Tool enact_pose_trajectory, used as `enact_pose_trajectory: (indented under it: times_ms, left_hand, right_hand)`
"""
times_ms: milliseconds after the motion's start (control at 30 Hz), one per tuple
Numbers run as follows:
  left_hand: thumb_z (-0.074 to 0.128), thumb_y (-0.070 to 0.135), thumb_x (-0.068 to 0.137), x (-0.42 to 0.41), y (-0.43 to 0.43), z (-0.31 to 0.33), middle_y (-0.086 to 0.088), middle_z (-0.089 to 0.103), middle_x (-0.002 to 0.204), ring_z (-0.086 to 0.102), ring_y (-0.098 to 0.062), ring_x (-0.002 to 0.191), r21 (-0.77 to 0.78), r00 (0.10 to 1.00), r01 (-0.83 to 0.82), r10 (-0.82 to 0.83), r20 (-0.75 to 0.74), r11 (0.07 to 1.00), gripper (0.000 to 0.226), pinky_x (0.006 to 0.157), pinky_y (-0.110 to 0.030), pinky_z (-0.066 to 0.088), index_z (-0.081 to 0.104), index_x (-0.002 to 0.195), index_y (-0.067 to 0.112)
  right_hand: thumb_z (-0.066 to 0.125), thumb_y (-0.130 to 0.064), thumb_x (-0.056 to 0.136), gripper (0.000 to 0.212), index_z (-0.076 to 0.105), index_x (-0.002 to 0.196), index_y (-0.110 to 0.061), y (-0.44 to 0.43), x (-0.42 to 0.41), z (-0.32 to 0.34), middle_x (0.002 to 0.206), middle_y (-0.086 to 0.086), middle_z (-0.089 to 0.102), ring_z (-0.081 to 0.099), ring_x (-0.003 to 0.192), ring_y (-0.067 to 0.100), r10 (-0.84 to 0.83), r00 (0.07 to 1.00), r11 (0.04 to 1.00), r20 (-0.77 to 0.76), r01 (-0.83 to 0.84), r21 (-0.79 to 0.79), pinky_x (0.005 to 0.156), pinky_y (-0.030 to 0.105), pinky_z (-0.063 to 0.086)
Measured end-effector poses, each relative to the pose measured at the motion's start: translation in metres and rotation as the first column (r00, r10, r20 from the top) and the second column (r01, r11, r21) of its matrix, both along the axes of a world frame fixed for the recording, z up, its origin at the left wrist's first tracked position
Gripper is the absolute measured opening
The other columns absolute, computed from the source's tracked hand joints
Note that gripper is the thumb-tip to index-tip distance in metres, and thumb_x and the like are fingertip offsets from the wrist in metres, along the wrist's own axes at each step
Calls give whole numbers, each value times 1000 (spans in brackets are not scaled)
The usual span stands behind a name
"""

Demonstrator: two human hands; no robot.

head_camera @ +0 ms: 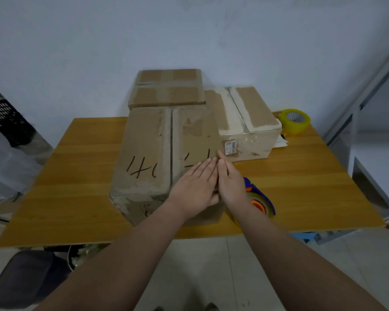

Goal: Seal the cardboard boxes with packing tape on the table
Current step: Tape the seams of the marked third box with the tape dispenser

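Pressing near box (166,153) w/ both hands flat, open | tape gun (259,198) behind R wrist | spare roll (295,121) far R

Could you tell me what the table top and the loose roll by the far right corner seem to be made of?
The table top looks like wood-grain laminate or veneer: even orange-brown streaks, smooth satin sheen. The loose roll seems to be clear yellowish plastic packing tape, glossy and translucent.

Wooden tabletop (76,176) carries three cardboard boxes (157,149), a tape dispenser (262,202), a tape roll (295,121) and papers (282,141).
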State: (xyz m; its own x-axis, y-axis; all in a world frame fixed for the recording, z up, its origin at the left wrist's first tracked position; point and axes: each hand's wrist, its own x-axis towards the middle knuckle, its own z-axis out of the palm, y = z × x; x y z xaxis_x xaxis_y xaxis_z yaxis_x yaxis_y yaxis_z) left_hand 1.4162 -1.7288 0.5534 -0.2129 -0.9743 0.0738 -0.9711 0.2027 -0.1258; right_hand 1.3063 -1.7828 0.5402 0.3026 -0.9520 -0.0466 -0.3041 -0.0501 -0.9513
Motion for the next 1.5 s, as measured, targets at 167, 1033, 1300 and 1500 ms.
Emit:
enact_pose_trajectory:
  times_ms: [167, 1033, 1300, 1500]
  left_hand:
    - [-6, 54, 90, 20, 12, -8, -9, -1, 156, 2, -22, 145, 7, 994, 50, -51, 97, 999, 68, 111, -35, -8, -12, 141, 9]
    - [30, 60, 92, 188, 99, 1, 4, -7, 157, -16, -11, 141, 49, 1000, -10, 11, -21, 999, 70, 113, -31, -16, -10, 144, 35]
    - [15, 64, 90, 155, 152, 5, 1, 24, 155, 12, -22, 144, 35, 982, -43, 49, -182, 998, 68, 114, -36, -5, 21, 148, 29]
    - [26, 56, 92, 189, 167, 28, 2, 53, 137, 48, -18, 126, 16, 977, 202, -201, -74, 979, 60, 107, -41, 25, 50, 136, 23]
  right_hand:
    - [33, -43, 100, 40, 43, 138, -39, -1, -4, -8, 141, -14, 47, 43, 128, 8, -108, 980, 987, -166, 86, -134, 96, 27, 41]
    - [53, -44, 93, 74, 13, 151, -21, 60, 53, 15, 158, 15, 4, 16, 141, 35, -590, 666, 807, -457, 506, -304, 110, 49, 27]
    - [60, -50, 86, 104, -17, 149, -18, 124, 114, 16, 153, 15, -28, -10, 145, 31, -471, 844, 872, -257, 489, 5, 117, 42, 10]
    - [45, -43, 96, 47, 38, 143, -37, 136, 113, 10, 152, 12, -30, -1, 144, 34, -258, 925, 966, -278, 250, -63, 113, 33, 18]
